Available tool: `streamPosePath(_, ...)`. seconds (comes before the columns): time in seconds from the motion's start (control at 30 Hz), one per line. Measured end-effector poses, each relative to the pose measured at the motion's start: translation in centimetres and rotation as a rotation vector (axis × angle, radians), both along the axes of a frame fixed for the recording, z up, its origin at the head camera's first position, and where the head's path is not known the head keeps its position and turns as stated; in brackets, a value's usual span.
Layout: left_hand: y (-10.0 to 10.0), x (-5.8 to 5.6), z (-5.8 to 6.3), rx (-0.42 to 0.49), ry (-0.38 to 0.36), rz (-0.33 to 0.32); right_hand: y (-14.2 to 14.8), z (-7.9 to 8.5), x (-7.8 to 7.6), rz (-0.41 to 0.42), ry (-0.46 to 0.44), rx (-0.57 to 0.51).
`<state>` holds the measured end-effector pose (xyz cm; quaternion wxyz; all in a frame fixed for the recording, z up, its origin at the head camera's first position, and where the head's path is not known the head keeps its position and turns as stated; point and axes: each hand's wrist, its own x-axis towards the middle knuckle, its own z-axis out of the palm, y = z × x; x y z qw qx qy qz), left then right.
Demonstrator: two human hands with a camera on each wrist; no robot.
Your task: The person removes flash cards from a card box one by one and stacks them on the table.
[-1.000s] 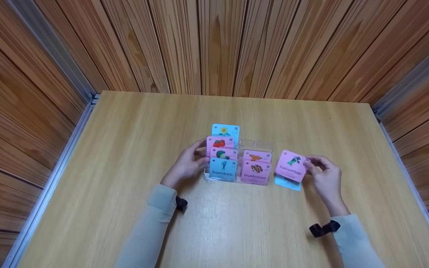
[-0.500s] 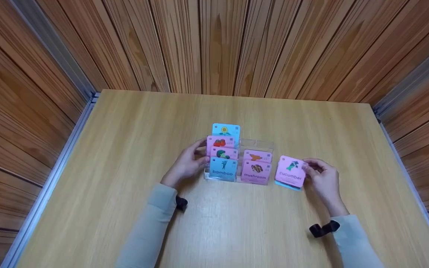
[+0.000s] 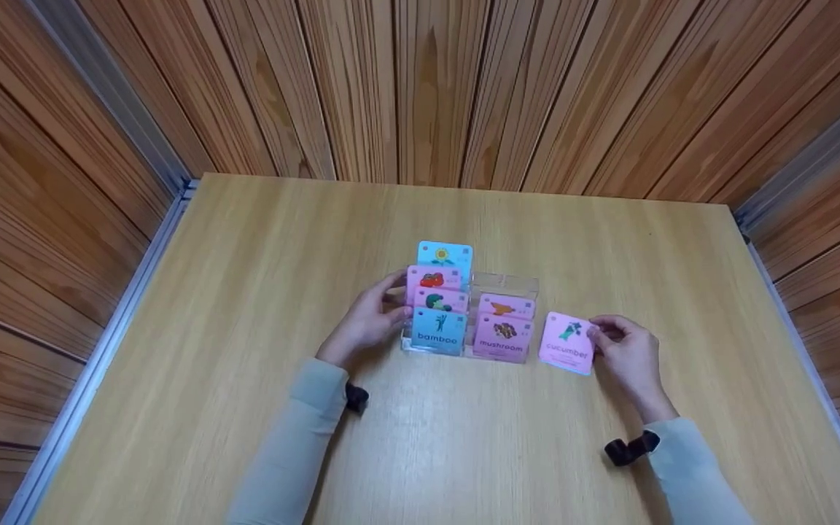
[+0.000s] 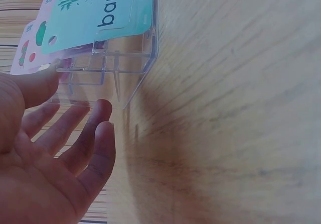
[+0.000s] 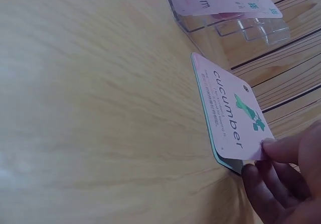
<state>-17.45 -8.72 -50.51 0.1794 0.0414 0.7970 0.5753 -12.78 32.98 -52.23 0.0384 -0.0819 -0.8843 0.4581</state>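
A clear stepped card holder stands mid-table with picture cards in its slots. Its left column shows a sunflower card, a tomato card, a broccoli card and a bamboo card. In the right column are a carrot card and a mushroom card. My left hand rests at the holder's left side, fingers loosely bent, thumb touching it. My right hand pinches the corner of a pink cucumber card, which lies over a blue-edged card.
The wooden table spreads around the holder, with wood-panelled walls behind and at both sides. A black wrist camera sits at the right cuff, and another dark wrist camera at the left.
The cucumber card has moved down toward me in my right hand and now almost fully covers the blue card beneath. My left hand has stayed at the holder.
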Motion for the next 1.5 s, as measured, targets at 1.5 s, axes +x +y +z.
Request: streamPosePath(1.5, 0.06, -0.05, 0.02, -0.006, -0.017, 0.004, -0.15, -0.1, -0.31, -0.044, -0.062, 0.167)
